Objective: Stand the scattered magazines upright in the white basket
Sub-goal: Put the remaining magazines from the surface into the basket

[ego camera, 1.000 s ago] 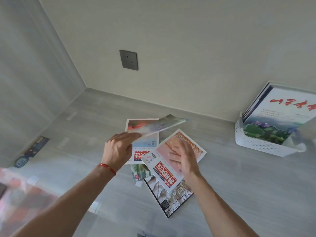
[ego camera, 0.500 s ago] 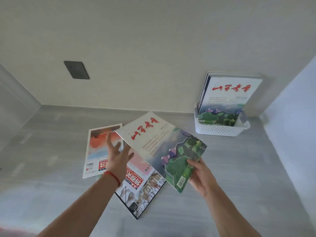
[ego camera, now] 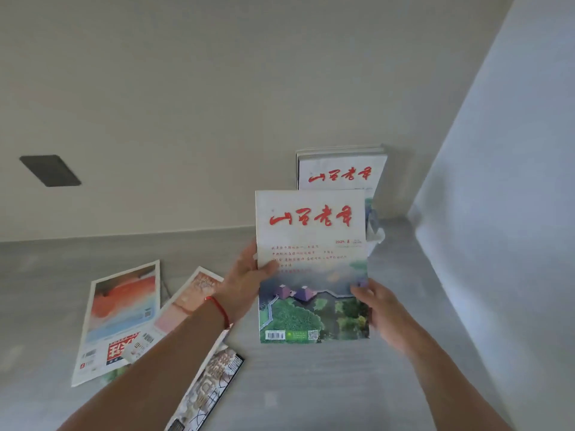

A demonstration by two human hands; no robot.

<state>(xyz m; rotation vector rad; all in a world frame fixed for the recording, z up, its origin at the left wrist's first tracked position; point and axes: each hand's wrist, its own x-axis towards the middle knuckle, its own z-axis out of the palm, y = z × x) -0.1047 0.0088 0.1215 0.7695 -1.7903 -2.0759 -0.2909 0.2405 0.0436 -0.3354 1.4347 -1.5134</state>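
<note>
- Red calligraphy ran across the top of the magazine (ego camera: 311, 262) that both hands held upright, cover facing the camera, above the grey surface (ego camera: 311, 384).
- Left hand (ego camera: 245, 281) gripped the magazine's left edge about halfway up, thumb pressed on the cover and fingers behind; a red string (ego camera: 219, 309) circled that wrist.
- Right hand (ego camera: 375, 309) closed its grip on the lower right edge, thumb on the front, fingers hidden behind the pages.
- Behind the held magazine, further magazines (ego camera: 340, 169) with the same red title stood upright near the back wall; the white basket itself was almost wholly hidden, so I cannot tell how they sat in it.
- Three loose magazines lay flat on the surface to the left: one with a red and blue cover (ego camera: 119, 318), a pink one (ego camera: 189, 303) partly under the left forearm and overlapping the first, and a black-and-white one (ego camera: 211, 387) nearest the camera.
- A dark wall plate (ego camera: 49, 170) sat on the back wall, well to the left.
</note>
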